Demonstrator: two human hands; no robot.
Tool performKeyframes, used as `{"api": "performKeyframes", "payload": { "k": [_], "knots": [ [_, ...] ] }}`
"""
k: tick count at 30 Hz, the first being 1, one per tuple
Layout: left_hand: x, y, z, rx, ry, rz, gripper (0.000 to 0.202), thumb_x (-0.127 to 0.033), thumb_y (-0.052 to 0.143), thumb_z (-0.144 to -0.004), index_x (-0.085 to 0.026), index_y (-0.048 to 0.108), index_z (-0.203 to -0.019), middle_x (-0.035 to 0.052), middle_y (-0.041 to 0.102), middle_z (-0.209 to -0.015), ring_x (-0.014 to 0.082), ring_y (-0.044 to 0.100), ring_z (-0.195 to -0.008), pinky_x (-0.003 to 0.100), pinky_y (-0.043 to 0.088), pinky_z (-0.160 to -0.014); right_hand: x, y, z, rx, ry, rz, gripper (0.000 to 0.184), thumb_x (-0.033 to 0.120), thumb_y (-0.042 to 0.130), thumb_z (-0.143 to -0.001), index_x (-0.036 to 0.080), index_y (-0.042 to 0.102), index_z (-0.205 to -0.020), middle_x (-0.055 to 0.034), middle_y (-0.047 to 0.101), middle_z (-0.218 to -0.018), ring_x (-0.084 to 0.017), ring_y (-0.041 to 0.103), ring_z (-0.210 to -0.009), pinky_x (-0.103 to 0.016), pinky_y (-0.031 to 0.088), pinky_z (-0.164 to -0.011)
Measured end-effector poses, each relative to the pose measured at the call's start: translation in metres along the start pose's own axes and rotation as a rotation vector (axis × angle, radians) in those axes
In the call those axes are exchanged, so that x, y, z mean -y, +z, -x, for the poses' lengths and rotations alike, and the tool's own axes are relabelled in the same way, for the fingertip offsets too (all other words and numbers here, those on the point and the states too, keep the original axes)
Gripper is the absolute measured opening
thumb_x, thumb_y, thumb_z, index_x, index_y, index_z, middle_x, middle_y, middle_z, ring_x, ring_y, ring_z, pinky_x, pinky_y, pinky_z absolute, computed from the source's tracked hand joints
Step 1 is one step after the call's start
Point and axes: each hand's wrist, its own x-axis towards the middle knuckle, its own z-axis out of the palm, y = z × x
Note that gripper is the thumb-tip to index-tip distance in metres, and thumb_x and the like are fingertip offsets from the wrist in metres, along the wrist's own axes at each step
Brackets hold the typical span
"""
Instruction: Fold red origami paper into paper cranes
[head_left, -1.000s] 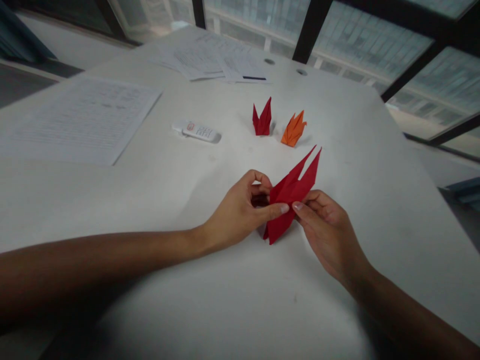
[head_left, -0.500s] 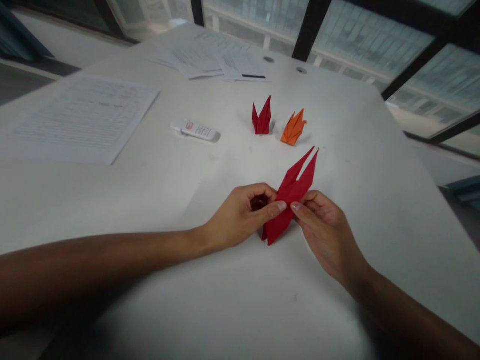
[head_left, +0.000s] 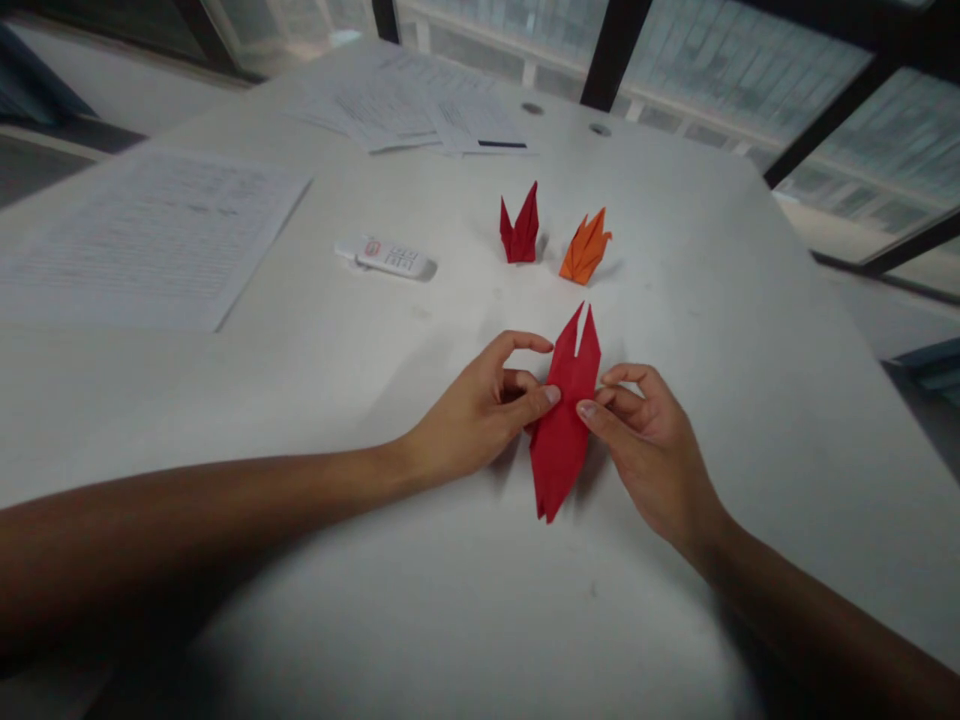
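A folded piece of red origami paper [head_left: 562,450] is held between both hands just over the table. Two slim points with a slit between them form its far end, and its near end tapers to a narrow tip. My left hand [head_left: 495,400] pinches its left edge, thumb on top and the index finger lifted near the upper points. On the right edge, my right hand [head_left: 645,440] grips with the thumb on top and fingers behind. Beyond the hands stand a small dark red origami figure [head_left: 520,232] and an orange origami figure [head_left: 585,250].
The white table [head_left: 420,600] carries a white stick-shaped item [head_left: 391,257] with printed marks. A printed sheet [head_left: 150,240] lies at left, and more papers [head_left: 420,105] are spread at the back. Two round grommets [head_left: 600,130] sit near the far edge by the window.
The red paper has turned from slanting right to nearly upright in view, its broad face now towards me. My left index finger has lifted away from it.
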Motion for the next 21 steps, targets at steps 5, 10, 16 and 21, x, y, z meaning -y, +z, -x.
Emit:
{"api": "performKeyframes", "payload": {
  "k": [5,10,16,21],
  "knots": [
    [0.000,-0.006,0.000,0.059,0.122,-0.175,0.026,-0.034,0.063,-0.100,-0.024,0.055,-0.123,-0.0026,0.063,-0.077,0.0105,0.054,-0.062,0.022,0.042,-0.058,0.001,-0.003,-0.001,0.024,-0.144,0.196,0.013,0.029,0.071,-0.094,0.027,0.059,-0.092,0.0042,0.067,-0.083,-0.012,0.063,-0.069,-0.025,0.053,-0.064],
    [0.000,-0.010,-0.001,0.101,0.181,-0.269,0.014,-0.024,0.054,-0.101,-0.018,0.064,-0.110,0.0005,0.066,-0.086,0.0113,0.059,-0.073,0.024,0.049,-0.069,-0.003,-0.012,0.000,0.029,-0.168,0.391,0.022,0.027,0.060,-0.100,0.029,0.070,-0.119,-0.0019,0.076,-0.099,-0.018,0.071,-0.085,-0.032,0.057,-0.074],
    [0.006,-0.015,-0.001,0.165,0.218,-0.291,0.029,-0.013,0.059,-0.093,-0.018,0.059,-0.121,0.0069,0.074,-0.107,0.0164,0.068,-0.091,0.028,0.054,-0.079,-0.004,-0.013,0.000,0.082,-0.200,0.293,0.029,0.022,0.062,-0.098,0.029,0.070,-0.125,-0.0036,0.078,-0.118,-0.019,0.075,-0.103,-0.035,0.061,-0.093],
    [0.003,-0.019,-0.002,0.208,0.255,-0.261,0.027,-0.019,0.061,-0.094,-0.017,0.059,-0.122,0.0089,0.072,-0.111,0.0190,0.070,-0.099,0.031,0.054,-0.085,-0.005,-0.019,0.000,0.167,-0.259,0.269,0.042,0.011,0.058,-0.094,0.029,0.068,-0.131,-0.0041,0.076,-0.127,-0.020,0.074,-0.113,-0.035,0.059,-0.100]
  ]
}}
